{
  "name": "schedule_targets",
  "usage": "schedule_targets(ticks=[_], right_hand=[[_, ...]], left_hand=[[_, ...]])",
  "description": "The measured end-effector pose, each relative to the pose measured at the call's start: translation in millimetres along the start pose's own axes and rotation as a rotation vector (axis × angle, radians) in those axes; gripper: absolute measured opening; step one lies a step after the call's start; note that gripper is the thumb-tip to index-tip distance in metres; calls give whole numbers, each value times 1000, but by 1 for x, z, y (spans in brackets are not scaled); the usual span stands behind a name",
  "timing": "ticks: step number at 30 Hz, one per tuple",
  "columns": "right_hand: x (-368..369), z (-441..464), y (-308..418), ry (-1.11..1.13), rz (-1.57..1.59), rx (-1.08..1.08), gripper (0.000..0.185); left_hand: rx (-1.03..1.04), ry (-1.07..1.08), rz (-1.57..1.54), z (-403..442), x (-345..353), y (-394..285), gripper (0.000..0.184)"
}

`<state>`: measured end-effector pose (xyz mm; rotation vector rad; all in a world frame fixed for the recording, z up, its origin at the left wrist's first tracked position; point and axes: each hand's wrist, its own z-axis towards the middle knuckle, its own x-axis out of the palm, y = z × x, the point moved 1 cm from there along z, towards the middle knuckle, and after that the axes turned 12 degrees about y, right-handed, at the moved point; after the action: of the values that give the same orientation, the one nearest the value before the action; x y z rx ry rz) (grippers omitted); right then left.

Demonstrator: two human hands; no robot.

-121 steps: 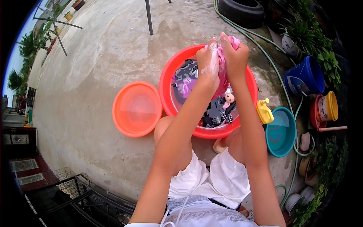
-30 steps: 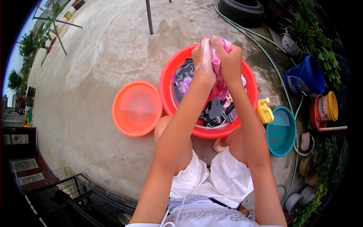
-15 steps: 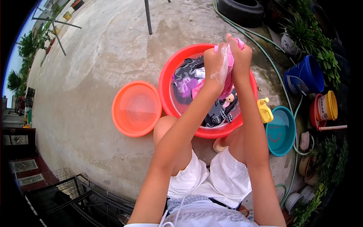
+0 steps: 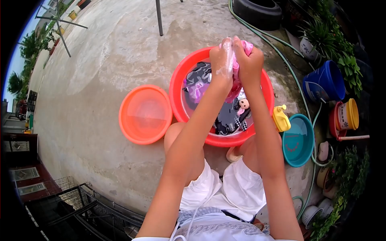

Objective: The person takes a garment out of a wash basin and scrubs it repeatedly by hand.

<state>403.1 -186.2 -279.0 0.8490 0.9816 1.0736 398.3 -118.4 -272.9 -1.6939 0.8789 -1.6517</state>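
Over the far part of a red basin (image 4: pixel 179 72), my left hand (image 4: pixel 221 62) and my right hand (image 4: pixel 251 64) are held side by side, both closed on a wet pink cloth (image 4: pixel 236 68). Suds coat the back of my left hand. The cloth bunches between the fists and hangs toward the water; its full shape is hidden by my hands. Below them, dark water holds a purple cloth (image 4: pixel 198 91), dark clothing (image 4: pixel 225 120) and a small doll-like figure (image 4: pixel 243 104).
An orange basin (image 4: pixel 140 137) stands left of the red one. To the right are a yellow jug (image 4: pixel 281 119), a teal basin (image 4: pixel 298 140), a green hose (image 4: pixel 290 66), a blue bucket (image 4: pixel 325 82) and a yellow tub (image 4: pixel 352 113). A black tyre (image 4: pixel 258 16) lies beyond.
Both hands have shifted slightly left with the pink cloth and drawn closer together. The pink fabric that lay lower over the water has been lifted or gathered; the doll-like figure shows more.
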Motion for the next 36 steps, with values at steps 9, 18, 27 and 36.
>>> schedule_targets(ticks=[9, 18, 27, 36], right_hand=[[-2, -4, 8, -11, 2, 2, 38], [12, -20, 15, 73, -116, -73, 38], [-15, 6, 0, -75, -54, 10, 37], [9, -19, 21, 91, -181, -129, 37]], left_hand=[[-22, -20, -94, -9, 8, -4, 25], [-121, -49, -188, 15, -20, 2, 24], [-101, 21, 67, -12, 11, 6, 26], [-127, 10, -147, 18, -26, 1, 20]])
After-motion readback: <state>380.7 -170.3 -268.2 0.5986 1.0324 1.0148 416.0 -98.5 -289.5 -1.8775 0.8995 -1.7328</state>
